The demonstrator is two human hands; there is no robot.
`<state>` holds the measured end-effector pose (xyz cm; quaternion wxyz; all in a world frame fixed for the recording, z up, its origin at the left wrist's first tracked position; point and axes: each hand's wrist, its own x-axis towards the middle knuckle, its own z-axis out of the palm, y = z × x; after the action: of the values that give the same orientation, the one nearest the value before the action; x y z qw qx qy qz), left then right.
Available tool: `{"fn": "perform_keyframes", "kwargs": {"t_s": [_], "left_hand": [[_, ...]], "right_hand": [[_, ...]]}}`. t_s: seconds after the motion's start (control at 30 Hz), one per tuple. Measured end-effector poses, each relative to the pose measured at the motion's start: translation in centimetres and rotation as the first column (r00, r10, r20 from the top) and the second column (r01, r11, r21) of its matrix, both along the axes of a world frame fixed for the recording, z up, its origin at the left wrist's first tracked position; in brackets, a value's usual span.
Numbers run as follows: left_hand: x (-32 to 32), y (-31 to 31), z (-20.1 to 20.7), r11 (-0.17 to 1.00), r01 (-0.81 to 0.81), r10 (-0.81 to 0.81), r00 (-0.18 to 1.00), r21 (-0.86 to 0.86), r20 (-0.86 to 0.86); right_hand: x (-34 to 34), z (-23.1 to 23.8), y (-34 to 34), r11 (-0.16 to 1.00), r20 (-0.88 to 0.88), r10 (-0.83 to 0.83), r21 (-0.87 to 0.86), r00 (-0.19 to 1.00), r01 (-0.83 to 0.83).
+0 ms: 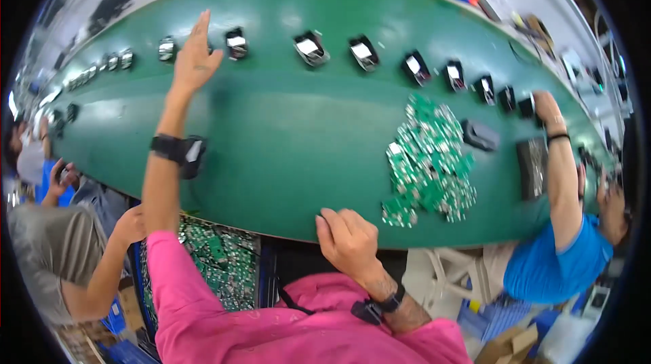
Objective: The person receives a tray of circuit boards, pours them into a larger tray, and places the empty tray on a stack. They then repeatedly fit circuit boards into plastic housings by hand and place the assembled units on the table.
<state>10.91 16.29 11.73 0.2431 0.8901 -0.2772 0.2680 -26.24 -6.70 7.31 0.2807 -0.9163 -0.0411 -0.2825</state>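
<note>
My left hand reaches far over the green table, its fingers stretched straight and nothing visible in it. Close to its right side sits a black housing with a shiny pale face; another small housing with a silvery top is just left of the hand. At the table's front edge my right hand is curled into a fist, with no object showing in it. Both wrists wear black straps with small dark devices. Nearest the right hand is a heap of green circuit boards.
More black housings form a curved row along the far side. A grey case and a dark block stand right of the heap. A crate of circuit boards is below the table edge. Co-workers sit left and right, one reaching toward the row.
</note>
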Motion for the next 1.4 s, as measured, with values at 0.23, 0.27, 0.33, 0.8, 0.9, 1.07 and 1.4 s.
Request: {"fn": "perform_keyframes", "kwargs": {"t_s": [0.23,0.27,0.33,0.8,0.9,1.07,1.4], "left_hand": [[3.1,-1.9,-2.0,0.979,0.169,-0.146,0.972,0.117,-0.185],[3.1,-2.2,-1.8,0.988,0.124,-0.109,0.981,0.090,-0.157],[0.5,-3.9,-0.3,0.992,0.097,-0.080,0.980,0.084,-0.185],[-28.1,-9.8,0.9,0.913,0.407,-0.370,0.863,0.039,-0.344],[-33.2,-7.8,4.6,0.859,0.378,-0.510,0.682,-0.345,-0.524],[-36.8,-8.8,1.2,0.741,0.168,-0.660,0.356,-0.650,-0.661],[-36.0,-5.4,-2.3,0.779,0.007,-0.592,0.336,-0.627,-0.732]], "right_hand": [[-4.7,1.3,-4.0,0.978,0.115,-0.208,0.010,0.971,0.208],[-5.4,1.2,-5.0,0.940,0.088,-0.340,0.066,0.936,0.335],[-5.8,1.8,-6.7,0.879,-0.038,-0.471,0.073,0.882,0.472],[-5.3,3.3,-8.1,0.738,-0.212,-0.315,0.559,0.925,0.379],[-6.6,4.8,-5.9,0.805,-0.111,-0.301,0.503,0.947,0.315],[-6.5,3.9,-1.0,0.994,0.228,0.105,0.006,0.968,-0.109],[-3.7,5.3,-3.3,0.933,-0.190,0.248,0.310,0.950,-0.181]]}}
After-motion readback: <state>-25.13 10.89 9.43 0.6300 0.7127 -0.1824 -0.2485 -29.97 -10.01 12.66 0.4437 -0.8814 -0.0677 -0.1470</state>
